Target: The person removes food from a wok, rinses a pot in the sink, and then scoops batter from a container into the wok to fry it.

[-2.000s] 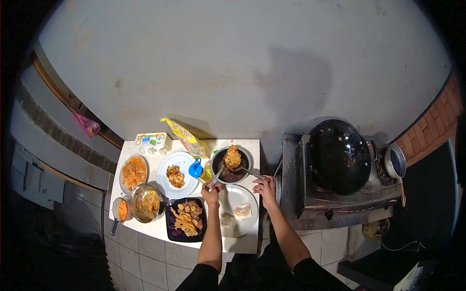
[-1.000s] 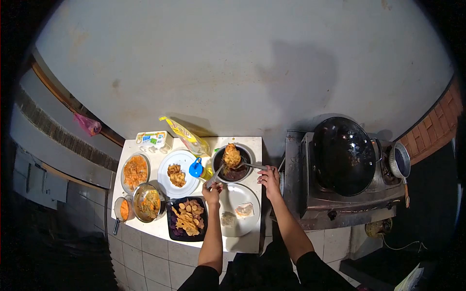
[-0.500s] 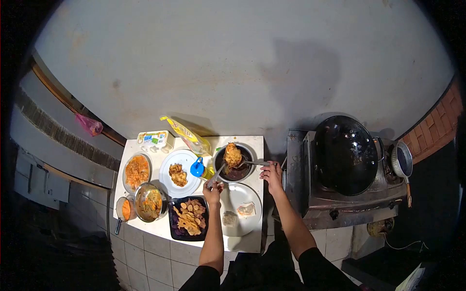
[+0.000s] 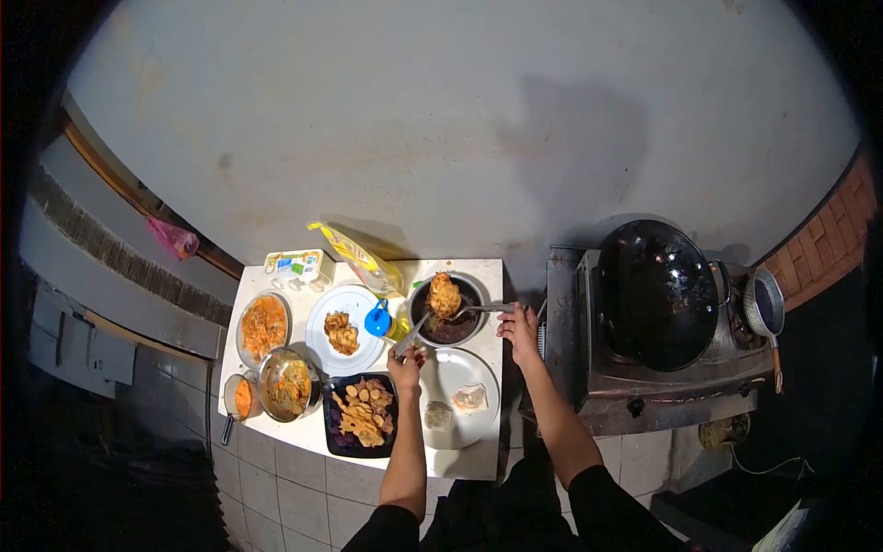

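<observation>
Over a round metal pot [image 4: 476, 336] of dark content, a golden-brown fried piece [image 4: 444, 296] sits between two metal utensils. My left hand [image 4: 406, 366] is closed on the handle of one utensil [image 4: 414, 336], below the pot's left side. On the right, my right hand [image 4: 520, 329] grips the handle of the other utensil [image 4: 487, 308], which reaches over the pot's rim. A white plate [image 4: 464, 432] just below the pot holds two pale, flat wrapped pieces [image 4: 470, 397]. An oil bottle with a blue cap [image 4: 378, 319] stands left of the pot.
Left on the table are a plate of fried food [image 4: 313, 348], a black tray [image 4: 361, 414], a metal bowl [image 4: 288, 385], an orange dish [image 4: 264, 327], a plastic tub [image 4: 299, 269] and a yellow bag [image 4: 359, 262]. A black wok [image 4: 658, 294] sits on the stove at right.
The whole view has shifted slightly. Both hands keep their holds on the utensils, and the fried piece remains over the pot with hardly any movement.
</observation>
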{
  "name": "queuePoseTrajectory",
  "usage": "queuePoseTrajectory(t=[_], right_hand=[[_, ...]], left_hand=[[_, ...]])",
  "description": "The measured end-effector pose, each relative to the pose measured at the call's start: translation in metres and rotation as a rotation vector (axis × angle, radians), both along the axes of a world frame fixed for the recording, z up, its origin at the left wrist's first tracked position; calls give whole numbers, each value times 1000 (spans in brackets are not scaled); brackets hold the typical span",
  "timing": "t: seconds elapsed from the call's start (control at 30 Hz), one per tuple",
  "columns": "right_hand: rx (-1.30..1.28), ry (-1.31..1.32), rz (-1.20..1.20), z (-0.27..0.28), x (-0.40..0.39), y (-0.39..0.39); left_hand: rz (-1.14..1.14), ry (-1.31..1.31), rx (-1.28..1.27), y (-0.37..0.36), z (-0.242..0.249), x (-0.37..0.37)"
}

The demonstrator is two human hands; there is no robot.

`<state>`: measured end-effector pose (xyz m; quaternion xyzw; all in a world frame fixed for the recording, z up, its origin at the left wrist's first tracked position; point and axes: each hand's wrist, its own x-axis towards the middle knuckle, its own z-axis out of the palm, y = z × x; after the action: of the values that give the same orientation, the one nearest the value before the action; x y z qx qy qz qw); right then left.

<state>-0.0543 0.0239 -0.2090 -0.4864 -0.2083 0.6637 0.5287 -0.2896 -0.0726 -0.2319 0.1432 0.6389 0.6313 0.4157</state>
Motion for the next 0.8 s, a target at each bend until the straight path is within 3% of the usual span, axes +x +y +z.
queuePoseTrajectory(t=[0.8], right_hand=[[-27, -42, 18, 3, 3, -4]], left_hand=[[35, -26, -52, -11, 9, 3]])
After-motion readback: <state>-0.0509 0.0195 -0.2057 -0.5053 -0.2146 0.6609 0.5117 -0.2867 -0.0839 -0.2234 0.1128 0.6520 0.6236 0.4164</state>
